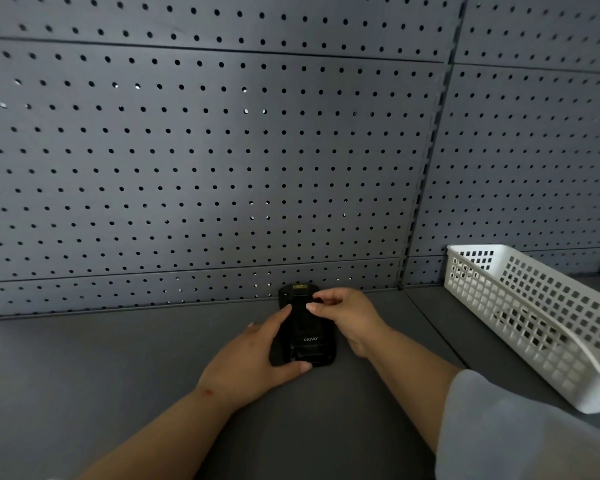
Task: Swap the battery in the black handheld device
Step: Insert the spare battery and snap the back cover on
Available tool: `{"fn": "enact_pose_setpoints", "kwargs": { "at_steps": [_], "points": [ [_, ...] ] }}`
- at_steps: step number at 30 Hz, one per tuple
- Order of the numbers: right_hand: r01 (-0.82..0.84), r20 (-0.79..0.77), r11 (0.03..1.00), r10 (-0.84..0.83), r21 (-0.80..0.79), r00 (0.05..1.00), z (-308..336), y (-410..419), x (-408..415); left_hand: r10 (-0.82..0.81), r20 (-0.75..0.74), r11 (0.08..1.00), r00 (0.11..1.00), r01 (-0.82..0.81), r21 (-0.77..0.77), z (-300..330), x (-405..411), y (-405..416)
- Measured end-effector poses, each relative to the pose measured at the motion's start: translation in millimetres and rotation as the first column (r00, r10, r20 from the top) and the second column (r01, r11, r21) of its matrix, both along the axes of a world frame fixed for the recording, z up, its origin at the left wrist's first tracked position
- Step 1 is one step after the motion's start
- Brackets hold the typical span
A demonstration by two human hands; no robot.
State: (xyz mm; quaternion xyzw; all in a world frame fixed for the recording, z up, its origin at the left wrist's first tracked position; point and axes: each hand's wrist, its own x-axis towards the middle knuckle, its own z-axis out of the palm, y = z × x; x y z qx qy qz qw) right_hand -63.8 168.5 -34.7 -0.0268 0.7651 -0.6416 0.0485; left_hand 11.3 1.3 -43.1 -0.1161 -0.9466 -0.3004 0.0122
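Note:
The black handheld device (pixel 307 336) lies face down on the grey shelf, its back with white "urovo" lettering turned up and its top end touching the pegboard wall. My left hand (pixel 253 362) grips its left side and lower end, thumb under the bottom edge. My right hand (pixel 343 317) rests on the upper right of the device, thumb and fingertips pinched at the upper back near a latch. Whether the back cover is lifted is unclear. No loose battery is in view.
A white perforated plastic basket (pixel 534 317) stands on the shelf to the right, running towards me. The grey pegboard wall (pixel 205 161) rises right behind the device. The grey shelf surface (pixel 101 358) stretches to the left.

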Motion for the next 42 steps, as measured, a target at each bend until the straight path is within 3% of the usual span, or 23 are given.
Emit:
{"fn": "enact_pose_setpoints", "kwargs": {
  "at_steps": [10, 18, 26, 38, 42],
  "points": [
    [0.02, -0.071, 0.996, -0.014, 0.083, 0.997, -3, -1, 4, -0.039, -0.008, 0.999, 0.999, 0.039, -0.002, -6, -4, -2],
    [0.005, -0.204, 0.935, 0.072, 0.354, 0.976, -1, 2, 7, -0.021, 0.018, 1.0, 1.0, 0.021, -0.004, -10, -7, -3],
    [-0.087, -0.196, 0.695, 0.317, 0.714, 0.928, 15, 12, 6, -0.037, -0.007, 0.999, 0.999, 0.037, 0.004, -9, -7, -3],
    [0.014, -0.173, 0.297, 0.518, 0.955, 0.838, 32, 23, 6, -0.037, -0.031, 0.999, 0.999, 0.037, -0.008, -8, -6, -2],
    [0.024, -0.149, 0.232, 0.54, 0.972, 0.829, 38, 20, 6, -0.032, -0.04, 0.999, 0.999, 0.032, 0.002, -7, -5, -1]
  ]
}}
